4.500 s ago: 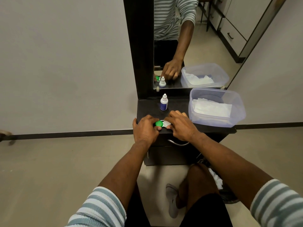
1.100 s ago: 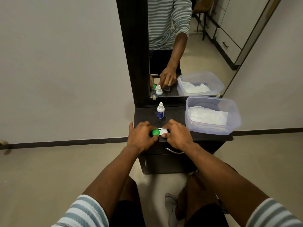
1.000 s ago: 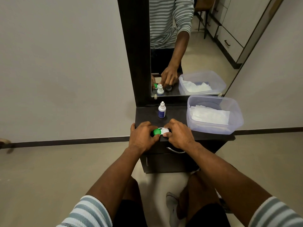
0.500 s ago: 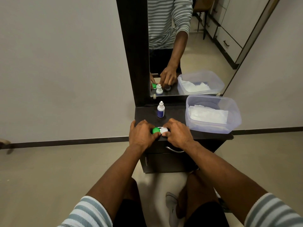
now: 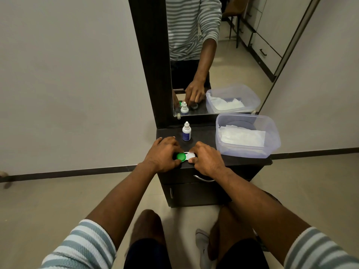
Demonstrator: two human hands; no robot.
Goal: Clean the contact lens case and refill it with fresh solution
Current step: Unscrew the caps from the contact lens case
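The contact lens case [image 5: 185, 156] sits at the cabinet's [image 5: 206, 135] front edge, solution bottle [image 5: 186, 132] at its 12 o'clock. Left hand [image 5: 162, 155] pinches the green cap [image 5: 181, 157], right hand [image 5: 206, 159] the white side. Uncapping seems underway; next, twist both lids off.

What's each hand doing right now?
Left hand: fingers curled round the green cap of the lens case.
Right hand: pinching the case's white end.
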